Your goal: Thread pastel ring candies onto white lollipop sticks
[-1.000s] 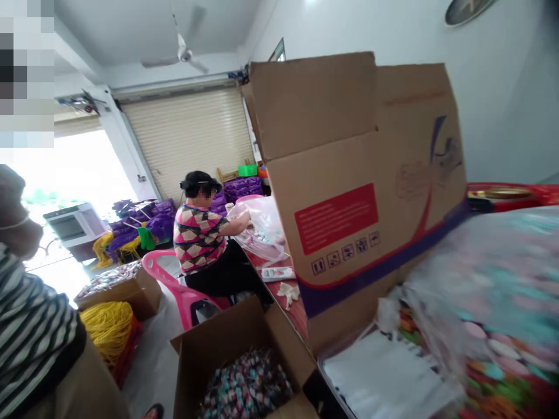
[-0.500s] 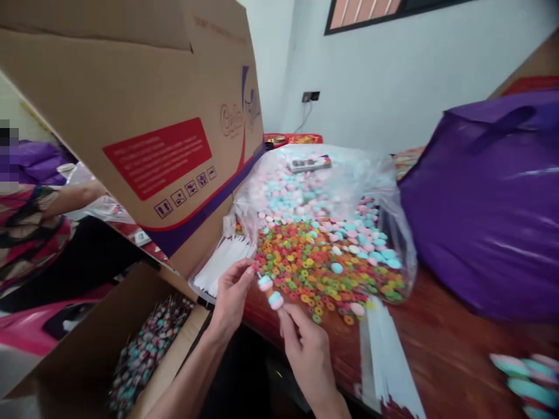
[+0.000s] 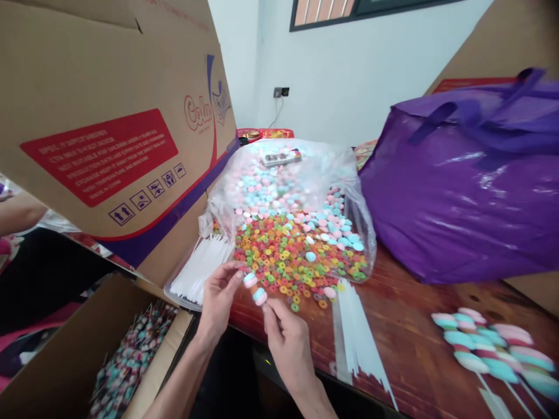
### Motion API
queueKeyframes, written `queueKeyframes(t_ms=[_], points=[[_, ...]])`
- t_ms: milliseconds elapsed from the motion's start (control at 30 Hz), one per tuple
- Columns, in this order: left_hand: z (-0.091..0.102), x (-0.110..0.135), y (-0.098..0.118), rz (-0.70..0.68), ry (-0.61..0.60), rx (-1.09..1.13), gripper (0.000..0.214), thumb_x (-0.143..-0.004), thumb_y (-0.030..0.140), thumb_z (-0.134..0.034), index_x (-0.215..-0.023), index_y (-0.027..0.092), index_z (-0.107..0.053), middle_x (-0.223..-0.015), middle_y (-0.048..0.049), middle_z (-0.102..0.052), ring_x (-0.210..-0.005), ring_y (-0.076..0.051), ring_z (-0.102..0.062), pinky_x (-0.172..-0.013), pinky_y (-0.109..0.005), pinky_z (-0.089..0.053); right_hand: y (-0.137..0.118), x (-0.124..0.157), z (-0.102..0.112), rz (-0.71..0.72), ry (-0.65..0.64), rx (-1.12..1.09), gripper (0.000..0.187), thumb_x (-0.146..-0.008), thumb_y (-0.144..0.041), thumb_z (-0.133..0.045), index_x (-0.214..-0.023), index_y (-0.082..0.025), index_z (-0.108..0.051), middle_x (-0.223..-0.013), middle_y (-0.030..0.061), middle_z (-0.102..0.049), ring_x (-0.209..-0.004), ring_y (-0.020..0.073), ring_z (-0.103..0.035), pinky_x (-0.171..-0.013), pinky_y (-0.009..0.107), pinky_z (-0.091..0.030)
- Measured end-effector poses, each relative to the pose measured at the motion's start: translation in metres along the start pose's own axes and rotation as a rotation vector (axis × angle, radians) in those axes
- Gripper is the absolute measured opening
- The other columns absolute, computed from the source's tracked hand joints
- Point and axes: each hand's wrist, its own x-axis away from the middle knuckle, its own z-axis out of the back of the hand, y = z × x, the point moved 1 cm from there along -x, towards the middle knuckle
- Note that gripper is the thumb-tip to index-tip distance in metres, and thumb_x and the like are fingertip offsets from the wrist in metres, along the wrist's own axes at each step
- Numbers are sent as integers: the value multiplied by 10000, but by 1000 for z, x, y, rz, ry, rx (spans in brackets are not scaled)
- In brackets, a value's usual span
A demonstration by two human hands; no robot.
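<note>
Left hand [image 3: 217, 299] and right hand [image 3: 286, 337] both pinching one candy stick [image 3: 255, 288] between fingers, over the counter [image 3: 419, 343] edge. Just beyond the fingers, clear bag [image 3: 288, 227] of coloured rings and pastel sweets. Left of the fingers, white sticks [image 3: 201, 269] and cardboard box [image 3: 109, 116]. Far right, finished candy sticks [image 3: 489, 349], purple bag [image 3: 463, 192].

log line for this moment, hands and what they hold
left hand: pinching top of candy skewer | right hand: holding skewer from below | behind: bag of candy rings | surface: wooden table
</note>
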Motion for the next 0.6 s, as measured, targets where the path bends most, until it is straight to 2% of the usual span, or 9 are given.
queueKeyframes(t_ms=[167,300,433,533,600], points=[[0,-1,-2,35,2,12,250,-824,371,-770,-960,173,-702,-1009,-53,-726,-918,-157,-660,-865,-262,-505,0,1,3,-35,-32,2,281,-993,-259,-435,-755,-183,-563,-569,-40,-460,-473,88,-407,-483,204,-318],[-9,-3,0,202,-39,177,405,-723,331,-857,-1011,197,-607,-930,-34,-724,-862,-150,-673,-799,-255,-525,3,3,2,-57,-5,-30,286,-989,-259,-423,-740,-186,-543,-576,-35,-461,-486,94,-409,-482,212,-302],[-35,3,3,347,-167,220,435,-704,336,-868,-993,187,-579,-917,-39,-714,-857,-156,-680,-776,-254,-537,10,8,5,-127,55,-95,321,-993,-298,-419,-693,-198,-478,-555,-44,-427,-480,95,-386,-474,217,-287],[-60,3,0,375,-277,157,422,-724,364,-847,-988,194,-564,-907,-34,-706,-820,-152,-673,-720,-237,-529,18,11,16,-217,120,-164,340,-1002,-347,-420,-702,-201,-484,-547,-52,-422,-482,98,-391,-484,216,-303],[-78,-4,-5,356,-341,82,426,-735,401,-824,-1004,196,-564,-938,-51,-708,-834,-172,-676,-701,-245,-529,25,12,30,-263,213,-176,353,-998,-377,-436,-696,-201,-484,-558,-48,-435,-499,103,-411,-504,216,-325]])
